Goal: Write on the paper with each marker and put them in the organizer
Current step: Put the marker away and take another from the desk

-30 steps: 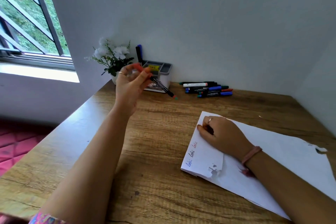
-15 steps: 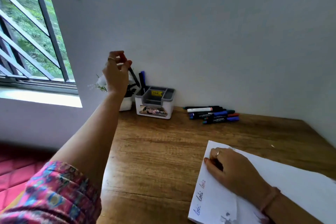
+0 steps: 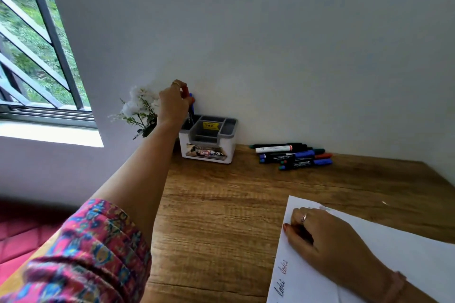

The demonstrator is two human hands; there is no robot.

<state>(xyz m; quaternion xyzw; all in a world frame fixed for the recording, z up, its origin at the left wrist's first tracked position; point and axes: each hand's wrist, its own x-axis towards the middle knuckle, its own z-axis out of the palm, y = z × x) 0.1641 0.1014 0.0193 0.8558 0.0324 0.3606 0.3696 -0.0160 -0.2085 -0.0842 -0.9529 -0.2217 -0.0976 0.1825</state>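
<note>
- Desk [image 3: 221, 216]: wood-grain surface, brown, matt, visible streaked grain.
- Organizer [image 3: 208, 152]: smooth white plastic shell, grey plastic insert, glossy printed label on the front, yellow sticker inside.
- Markers [image 3: 293, 155]: smooth plastic barrels, black and one white, coloured caps with slight sheen.
- Paper [image 3: 394, 253]: white sheet, matt, ink lettering near its left edge.
- Sleeve [image 3: 81, 258]: printed cloth, floral pattern, soft folds.
- Window bars [image 3: 54, 32]: dark, painted-metal look.
- Wall [image 3: 270, 44]: pale, matt paint.
- Flowers [image 3: 138, 106]: white petals, material cannot be told.
</note>
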